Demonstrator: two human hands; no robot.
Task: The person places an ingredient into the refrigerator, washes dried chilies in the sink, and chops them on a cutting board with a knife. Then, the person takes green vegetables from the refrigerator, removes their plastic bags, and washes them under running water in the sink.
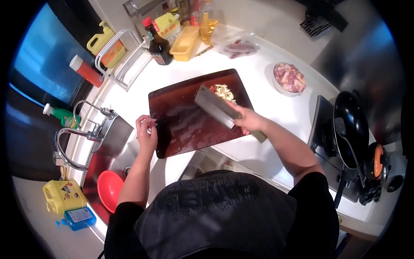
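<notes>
My right hand (pixel 248 121) is wrapped round the handle of a cleaver (pixel 215 107), whose wide blade lies over the right half of a dark reddish-brown cutting board (pixel 181 118). Chopped pale pieces (pixel 224 92) with some red bits are heaped beyond the blade, near the board's far right corner. At the board's left edge is my left hand (pixel 147 129), its fingers curled; whether anything small is between them cannot be made out. The board's near edge reaches the counter's front edge.
A bowl of raw meat (pixel 289 78) stands at the right, beyond the stove with a black wok (pixel 350 129). Bottles and a yellow container (pixel 185 43) line the back. On the left are a faucet (pixel 71 130), the sink and a red basin (pixel 110 190).
</notes>
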